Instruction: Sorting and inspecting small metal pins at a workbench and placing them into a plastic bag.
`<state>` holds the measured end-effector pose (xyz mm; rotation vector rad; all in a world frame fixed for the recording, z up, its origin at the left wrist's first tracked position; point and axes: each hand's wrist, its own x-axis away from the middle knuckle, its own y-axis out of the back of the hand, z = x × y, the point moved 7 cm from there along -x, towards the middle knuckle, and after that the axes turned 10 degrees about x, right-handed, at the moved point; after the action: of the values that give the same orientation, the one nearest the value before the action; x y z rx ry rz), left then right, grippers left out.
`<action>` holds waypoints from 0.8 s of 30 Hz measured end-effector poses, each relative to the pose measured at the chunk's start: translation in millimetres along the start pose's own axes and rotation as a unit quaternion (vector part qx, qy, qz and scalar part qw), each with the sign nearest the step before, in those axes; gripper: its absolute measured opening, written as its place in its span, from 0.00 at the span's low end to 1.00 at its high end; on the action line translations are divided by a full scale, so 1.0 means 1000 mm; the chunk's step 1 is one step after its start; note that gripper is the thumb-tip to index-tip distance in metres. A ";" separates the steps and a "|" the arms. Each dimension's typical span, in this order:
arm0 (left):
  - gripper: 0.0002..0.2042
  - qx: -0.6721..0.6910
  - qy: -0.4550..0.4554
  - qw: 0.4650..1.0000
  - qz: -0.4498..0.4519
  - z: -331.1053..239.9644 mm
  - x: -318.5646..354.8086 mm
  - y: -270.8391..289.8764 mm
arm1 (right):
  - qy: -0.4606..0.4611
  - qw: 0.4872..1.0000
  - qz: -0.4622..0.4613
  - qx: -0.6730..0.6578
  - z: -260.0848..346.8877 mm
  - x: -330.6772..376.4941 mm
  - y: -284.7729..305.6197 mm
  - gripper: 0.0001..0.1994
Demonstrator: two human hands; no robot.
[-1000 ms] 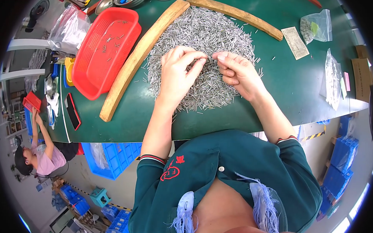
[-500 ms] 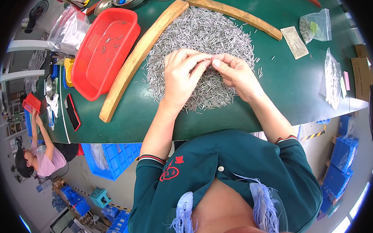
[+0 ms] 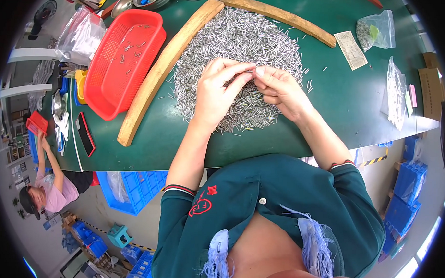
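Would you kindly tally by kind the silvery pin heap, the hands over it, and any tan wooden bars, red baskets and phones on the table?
Heap of silvery metal pins: 1
Bare hands over the heap: 2
Curved tan wooden bars: 2
Red perforated plastic basket: 1
Black phone with red edge: 1
Total: 7

The upper garment is a dark green short-sleeved shirt with a partly open front. Each sleeve cuff carries narrow red and white bands. Red embroidery marks the left chest. A white button fastens centrally; light-blue frayed fabric strips flank the opening
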<state>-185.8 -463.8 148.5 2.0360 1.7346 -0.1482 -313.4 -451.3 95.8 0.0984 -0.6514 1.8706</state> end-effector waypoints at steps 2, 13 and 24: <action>0.10 -0.012 -0.008 1.000 0.005 -0.001 0.000 -0.001 | 0.010 1.000 0.010 0.009 -0.001 -0.001 0.001 0.12; 0.06 -0.010 -0.025 1.000 -0.007 -0.003 -0.001 0.002 | 0.029 0.999 -0.012 0.043 0.003 0.000 0.003 0.12; 0.07 -0.186 -0.110 0.976 -0.023 -0.013 -0.002 0.010 | 0.024 0.998 -0.020 0.059 0.005 0.001 0.001 0.11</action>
<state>-179.7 -461.6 163.6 1.6452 1.5403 -0.0554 -316.1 -453.0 100.4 0.1418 -0.5014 1.8672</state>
